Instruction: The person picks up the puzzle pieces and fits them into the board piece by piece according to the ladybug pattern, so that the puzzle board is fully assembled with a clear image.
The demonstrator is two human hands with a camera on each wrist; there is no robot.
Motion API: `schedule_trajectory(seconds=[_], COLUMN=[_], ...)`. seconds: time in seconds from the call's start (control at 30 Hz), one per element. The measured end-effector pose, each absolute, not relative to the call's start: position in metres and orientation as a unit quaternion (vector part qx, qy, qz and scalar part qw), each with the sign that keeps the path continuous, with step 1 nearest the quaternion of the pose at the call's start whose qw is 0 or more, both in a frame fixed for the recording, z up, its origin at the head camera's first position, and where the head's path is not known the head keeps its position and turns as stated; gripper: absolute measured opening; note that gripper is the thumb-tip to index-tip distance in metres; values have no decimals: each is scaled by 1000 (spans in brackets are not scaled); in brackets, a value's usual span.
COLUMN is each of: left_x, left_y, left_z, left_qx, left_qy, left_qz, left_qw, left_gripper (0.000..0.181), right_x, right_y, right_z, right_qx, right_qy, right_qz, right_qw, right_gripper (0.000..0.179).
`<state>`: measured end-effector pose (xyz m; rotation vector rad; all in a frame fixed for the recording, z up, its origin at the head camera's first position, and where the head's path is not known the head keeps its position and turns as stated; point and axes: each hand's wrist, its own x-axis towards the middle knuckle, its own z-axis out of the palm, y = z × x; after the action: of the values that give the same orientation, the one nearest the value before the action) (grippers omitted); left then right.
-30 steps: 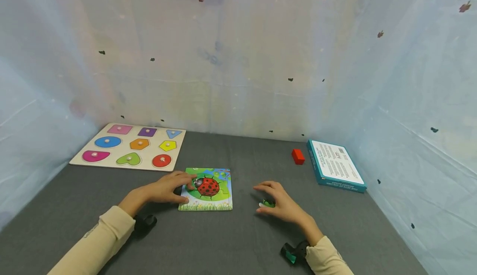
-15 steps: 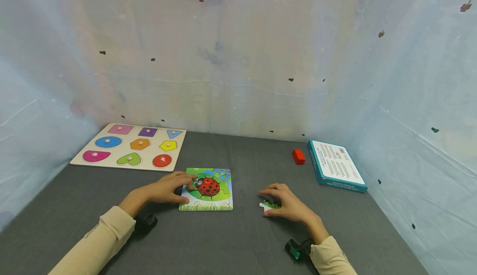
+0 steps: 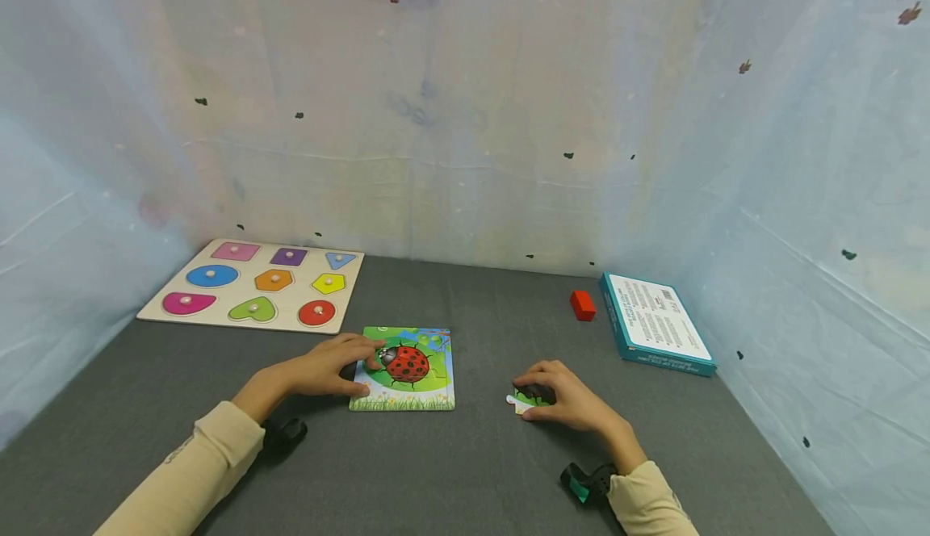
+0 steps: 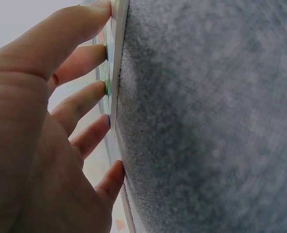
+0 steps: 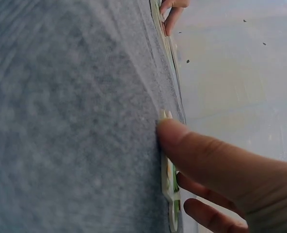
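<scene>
In the head view, a square ladybug jigsaw puzzle [image 3: 407,365] lies flat on the dark grey table cloth. My left hand [image 3: 330,366] rests its fingertips and thumb on the puzzle's left part, fingers spread and relaxed. The left wrist view shows the thumb [image 4: 92,17] by the board's edge. To the right of the puzzle, my right hand [image 3: 570,399] holds a small green and white puzzle piece [image 3: 525,400] between thumb and fingers, low at the cloth. In the right wrist view the thumb presses the near edge of this piece [image 5: 170,179]; its far side is partly hidden.
A wooden shape board [image 3: 250,287] with knobbed pieces lies at the back left. A red block [image 3: 582,306] sits near a teal box [image 3: 657,322] at the back right. Light curtains [image 3: 465,116] hang behind and on both sides.
My right hand has shifted slightly right and its fingers have drawn closer round the puzzle piece, more of which now shows. The left hand and the ladybug puzzle have stayed put.
</scene>
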<state>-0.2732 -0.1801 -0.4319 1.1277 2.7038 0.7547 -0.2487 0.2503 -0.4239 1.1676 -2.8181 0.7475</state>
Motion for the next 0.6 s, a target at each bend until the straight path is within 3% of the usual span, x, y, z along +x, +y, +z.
schedule_trajectory(seconds=[0.6], left_x=[-273], left_y=[-181], left_z=[-432], left_qx=[375], left_qy=[891], left_qz=[250], left_qw=[56], left_gripper=[25], right_x=[-250], right_y=[250], right_z=[-427], right_qx=[376], right_qy=[-891], right_qz=[252], right_qw=[5], right_gripper=[36])
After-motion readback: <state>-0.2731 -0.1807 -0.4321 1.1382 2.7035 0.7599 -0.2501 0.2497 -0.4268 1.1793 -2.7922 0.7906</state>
